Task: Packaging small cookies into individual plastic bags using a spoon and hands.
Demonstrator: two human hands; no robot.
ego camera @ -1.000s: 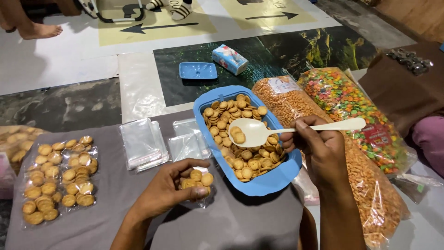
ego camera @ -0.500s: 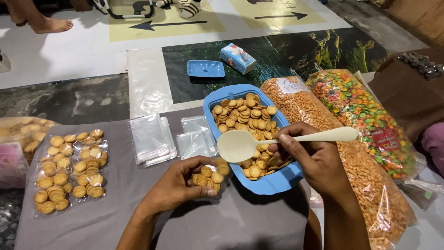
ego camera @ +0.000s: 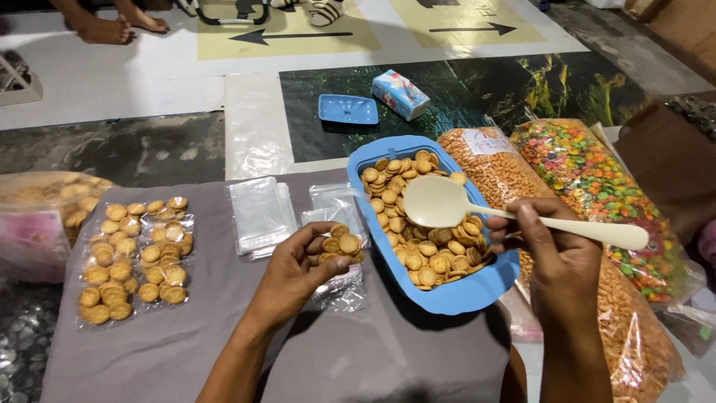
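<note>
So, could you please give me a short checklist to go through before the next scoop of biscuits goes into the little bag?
1. Spoon bowl free of biscuits: ok, it looks bare, held above the blue tub.
2. Right hand grip on the spoon handle: ok, fingers wrap it.
3. Small bag held by the left hand: ok, partly filled with round biscuits.
4. Bag mouth open toward the spoon: cannot tell, fingers and plastic hide it.
5. Tub stocked: ok, many biscuits inside.
6. Spare clear bags at hand: ok, stacked on the grey cloth beside the filled packets.
</note>
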